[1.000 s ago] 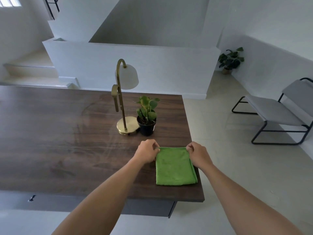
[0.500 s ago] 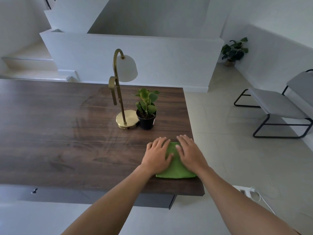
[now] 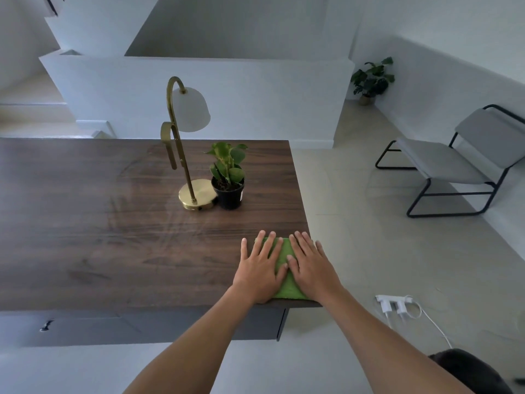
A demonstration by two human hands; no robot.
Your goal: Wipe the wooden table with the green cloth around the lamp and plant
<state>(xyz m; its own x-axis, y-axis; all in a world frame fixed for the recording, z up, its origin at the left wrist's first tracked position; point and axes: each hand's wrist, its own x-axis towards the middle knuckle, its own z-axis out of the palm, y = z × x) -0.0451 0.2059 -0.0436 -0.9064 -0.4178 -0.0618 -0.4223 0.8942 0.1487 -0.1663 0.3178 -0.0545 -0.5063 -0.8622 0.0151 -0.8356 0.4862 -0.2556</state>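
Observation:
The folded green cloth (image 3: 284,255) lies at the near right corner of the dark wooden table (image 3: 99,237). My left hand (image 3: 260,270) and my right hand (image 3: 311,268) both press flat on it side by side, fingers spread, covering most of it. The right hand's outer fingers reach the table's right edge. Further back stand the brass lamp (image 3: 196,196) with a white shade and the small plant in a black pot (image 3: 228,177), touching or nearly touching each other, well apart from the hands.
Faint wipe streaks show on the table left of the lamp. A grey chair (image 3: 454,163) stands on the floor to the right, with a white power strip and cable (image 3: 395,305) near the table corner. A potted floor plant (image 3: 370,81) sits in the far corner.
A second ago both hands pinched the cloth's far corners. They have since let go and laid themselves flat on the cloth, fingers now spread wider.

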